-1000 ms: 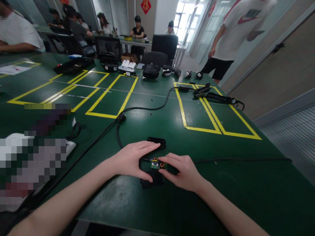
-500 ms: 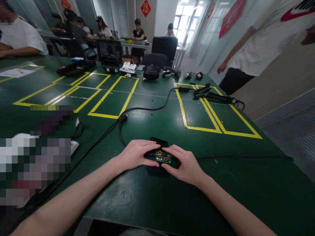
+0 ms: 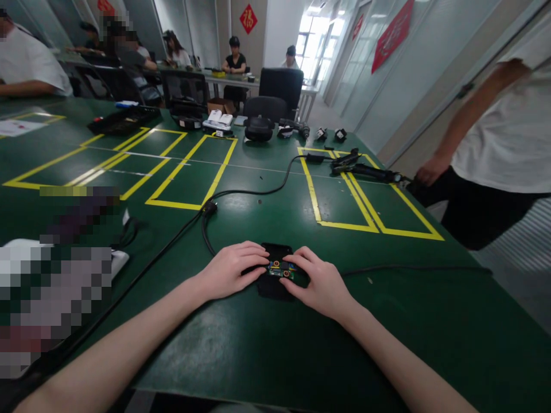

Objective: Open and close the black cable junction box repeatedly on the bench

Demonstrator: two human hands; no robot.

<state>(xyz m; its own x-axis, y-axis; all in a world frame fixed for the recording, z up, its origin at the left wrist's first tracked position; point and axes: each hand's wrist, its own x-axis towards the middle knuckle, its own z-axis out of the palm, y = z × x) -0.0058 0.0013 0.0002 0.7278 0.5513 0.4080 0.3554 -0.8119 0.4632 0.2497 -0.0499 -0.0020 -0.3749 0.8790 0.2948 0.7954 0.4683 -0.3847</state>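
Note:
A small green circuit board (image 3: 280, 269) with orange round parts lies in a black plastic casing (image 3: 275, 287) on the green table (image 3: 267, 344). My left hand (image 3: 232, 269) rests at the casing's left side, fingers bent with the tips pressing on the board's edge. My right hand (image 3: 321, 284) presses on the right side, fingers curved over the board. A black cable (image 3: 413, 267) runs out to the right from under my right hand.
Another black cable (image 3: 206, 229) with a plug loops left of my hands. Yellow tape rectangles (image 3: 344, 223) mark the table. Black tools (image 3: 365, 169) lie at the far right, boxes and gear at the back. A person in a white shirt (image 3: 508, 137) stands at the right edge; others sit behind.
My hands drew closer together over the board and casing, and the separate black piece is now under them. The standing person walked nearer along the right side.

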